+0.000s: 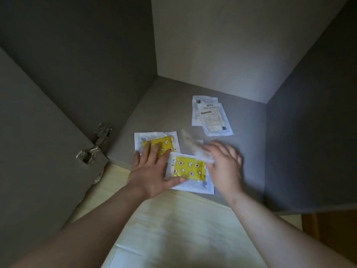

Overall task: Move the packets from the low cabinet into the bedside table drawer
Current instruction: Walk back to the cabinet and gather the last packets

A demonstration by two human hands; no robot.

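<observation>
I look into the low cabinet, whose grey floor point(164, 113) holds several packets. My left hand point(150, 171) lies flat with straight fingers on a yellow-patterned packet point(167, 143), and its thumb touches the corner of a second yellow packet point(190, 168) nearer to me. My right hand point(226, 167) is blurred by motion just right of that packet and pinches a pale packet point(193, 147), lifted and tilted above the others. Two more pale printed packets point(212, 117) lie overlapped farther back. The bedside table drawer is out of sight.
The cabinet door point(38, 151) stands open on the left, with its metal hinge point(96, 144) close to my left hand. Grey walls close the cabinet at the back and on the right. Pale flooring point(173, 219) lies in front of the cabinet.
</observation>
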